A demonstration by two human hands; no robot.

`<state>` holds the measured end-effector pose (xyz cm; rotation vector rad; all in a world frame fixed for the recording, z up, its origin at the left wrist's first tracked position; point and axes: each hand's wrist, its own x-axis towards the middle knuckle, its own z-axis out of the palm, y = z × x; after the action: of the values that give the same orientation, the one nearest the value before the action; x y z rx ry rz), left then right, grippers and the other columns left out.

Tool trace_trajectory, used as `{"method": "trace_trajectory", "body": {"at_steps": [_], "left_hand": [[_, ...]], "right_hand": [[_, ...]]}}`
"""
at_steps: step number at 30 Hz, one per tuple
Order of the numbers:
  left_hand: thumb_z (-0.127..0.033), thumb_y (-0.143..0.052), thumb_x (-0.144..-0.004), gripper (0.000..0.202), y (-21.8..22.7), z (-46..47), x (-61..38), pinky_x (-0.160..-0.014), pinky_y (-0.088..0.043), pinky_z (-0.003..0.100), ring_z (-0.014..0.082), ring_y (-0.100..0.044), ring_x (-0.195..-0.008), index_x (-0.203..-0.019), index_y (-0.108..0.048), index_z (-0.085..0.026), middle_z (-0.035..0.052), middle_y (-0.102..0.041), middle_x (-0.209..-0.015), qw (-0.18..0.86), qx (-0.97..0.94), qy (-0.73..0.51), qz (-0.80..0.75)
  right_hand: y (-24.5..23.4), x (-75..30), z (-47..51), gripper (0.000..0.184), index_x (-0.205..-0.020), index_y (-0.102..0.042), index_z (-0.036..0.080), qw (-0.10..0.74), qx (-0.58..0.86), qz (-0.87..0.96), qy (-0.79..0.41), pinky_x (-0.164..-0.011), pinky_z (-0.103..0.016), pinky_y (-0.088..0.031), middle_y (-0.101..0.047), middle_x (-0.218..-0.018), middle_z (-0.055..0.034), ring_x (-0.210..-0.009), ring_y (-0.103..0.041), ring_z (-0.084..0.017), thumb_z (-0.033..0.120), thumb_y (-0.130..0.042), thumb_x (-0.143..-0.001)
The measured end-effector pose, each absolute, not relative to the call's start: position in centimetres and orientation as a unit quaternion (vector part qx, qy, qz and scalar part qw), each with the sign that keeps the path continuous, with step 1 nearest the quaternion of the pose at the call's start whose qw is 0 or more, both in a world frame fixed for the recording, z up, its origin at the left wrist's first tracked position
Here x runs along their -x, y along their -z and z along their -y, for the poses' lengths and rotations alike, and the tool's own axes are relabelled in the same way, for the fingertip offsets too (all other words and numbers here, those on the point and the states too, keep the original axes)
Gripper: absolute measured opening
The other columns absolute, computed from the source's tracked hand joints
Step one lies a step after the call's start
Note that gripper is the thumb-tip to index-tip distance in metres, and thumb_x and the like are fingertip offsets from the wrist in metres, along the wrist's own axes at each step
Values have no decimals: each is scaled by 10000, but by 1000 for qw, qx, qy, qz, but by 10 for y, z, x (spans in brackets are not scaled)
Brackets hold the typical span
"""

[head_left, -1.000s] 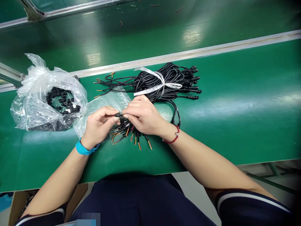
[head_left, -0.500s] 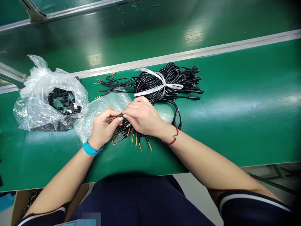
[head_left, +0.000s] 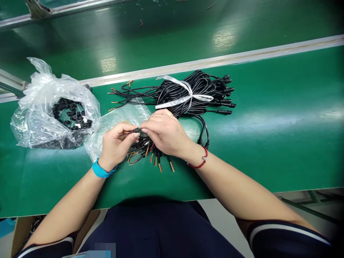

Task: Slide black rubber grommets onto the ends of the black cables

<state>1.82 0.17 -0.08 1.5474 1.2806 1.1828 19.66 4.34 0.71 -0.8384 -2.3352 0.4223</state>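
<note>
My left hand (head_left: 117, 143) and my right hand (head_left: 164, 132) meet fingertip to fingertip over a green table (head_left: 268, 143). Both pinch a small black ring (head_left: 137, 130) on the end of one black cable. Under my right hand a fan of black cable ends (head_left: 150, 154) with red, yellow and orange wire tips spreads toward me. Beyond my hands lies a coiled bundle of black cables (head_left: 193, 93) tied with a white plastic strip (head_left: 185, 96). A blue band is on my left wrist, a red cord on my right.
A crumpled clear plastic bag (head_left: 53, 111) holding several small black rings sits at the left. A flat clear bag (head_left: 118, 118) lies under my left hand. A metal rail (head_left: 242, 57) runs across behind the cables, with a green conveyor belt beyond.
My hands have stayed pinched together at the cable end with only small finger shifts. The view has shifted slightly; the bundle and bags have not moved.
</note>
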Motion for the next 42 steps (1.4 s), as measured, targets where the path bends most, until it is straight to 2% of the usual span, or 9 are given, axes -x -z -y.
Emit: {"method": "trace_trajectory", "body": {"at_steps": [4, 8, 12, 14, 17, 23, 26, 33, 42], "left_hand": [[-237, -682, -795, 110, 4, -4, -20, -556, -550, 206, 91, -631, -557, -870, -644, -167, 3, -676, -758, 378, -631, -439, -515], [-250, -642, -828, 105, 3, -6, -14, -640, -538, 238, 119, -639, -682, -905, -631, -179, 18, -669, -814, 320, -676, -406, -526], [-246, -668, -803, 317, -5, -6, -2, -729, -520, 255, 142, -628, -833, -1092, -553, -184, 40, -639, -939, 306, -704, -379, -516], [-237, -655, -811, 258, -9, -5, 1, -685, -496, 241, 130, -606, -774, -1044, -558, -182, 26, -628, -891, 291, -719, -360, -517], [-199, -575, -861, 24, -14, -2, 0, -649, -444, 245, 125, -559, -697, -863, -585, -177, 7, -607, -775, 241, -755, -319, -520], [-155, -529, -867, 138, -14, 6, -11, -628, -404, 261, 136, -517, -646, -733, -558, -176, -7, -549, -667, 225, -775, -300, -508], [-151, -529, -865, 128, -12, 8, -11, -632, -404, 260, 136, -516, -656, -742, -548, -180, -8, -546, -675, 233, -754, -315, -528], [-222, -538, -870, 76, -9, 7, -10, -645, -442, 274, 146, -571, -694, -859, -600, -180, 13, -633, -773, 291, -708, -336, -549], [-162, -560, -850, 71, -7, 6, -15, -666, -471, 290, 164, -611, -704, -842, -629, -177, 30, -675, -769, 185, -767, -333, -516]], "right_hand": [[-5, -194, -42, 312, -767, -650, 161, 288, 332, 885, -156, -816, -306, -375, -621, -659, -16, -667, -531, -143, 177, -387, -935], [-6, -192, -42, 332, -773, -637, 170, 278, 352, 882, -143, -832, -312, -363, -638, -696, -19, -694, -534, -150, 201, -358, -952], [-7, -193, -41, 308, -832, -652, 157, 279, 338, 892, -107, -836, -314, -355, -637, -713, -31, -717, -537, -155, 213, -377, -958], [-8, -194, -40, 301, -838, -661, 148, 276, 331, 898, -85, -828, -317, -352, -630, -702, -37, -706, -529, -157, 211, -390, -954], [-11, -196, -39, 304, -819, -667, 149, 256, 321, 910, -65, -824, -321, -347, -628, -687, -36, -689, -520, -160, 199, -395, -946], [-26, -201, -38, 216, -881, -666, 156, 181, 321, 926, -84, -834, -326, -340, -670, -777, -45, -740, -550, -170, 207, -461, -925], [-29, -200, -39, 192, -887, -666, 163, 167, 323, 927, -91, -839, -328, -339, -680, -816, -48, -768, -562, -167, 213, -484, -924], [-21, -198, -38, 212, -901, -664, 168, 206, 327, 918, -86, -846, -342, -338, -679, -789, -36, -773, -567, -161, 212, -461, -941], [-17, -199, -41, 232, -835, -672, 163, 201, 301, 924, -120, -870, -347, -348, -650, -714, -29, -720, -556, -154, 190, -462, -930]]}}
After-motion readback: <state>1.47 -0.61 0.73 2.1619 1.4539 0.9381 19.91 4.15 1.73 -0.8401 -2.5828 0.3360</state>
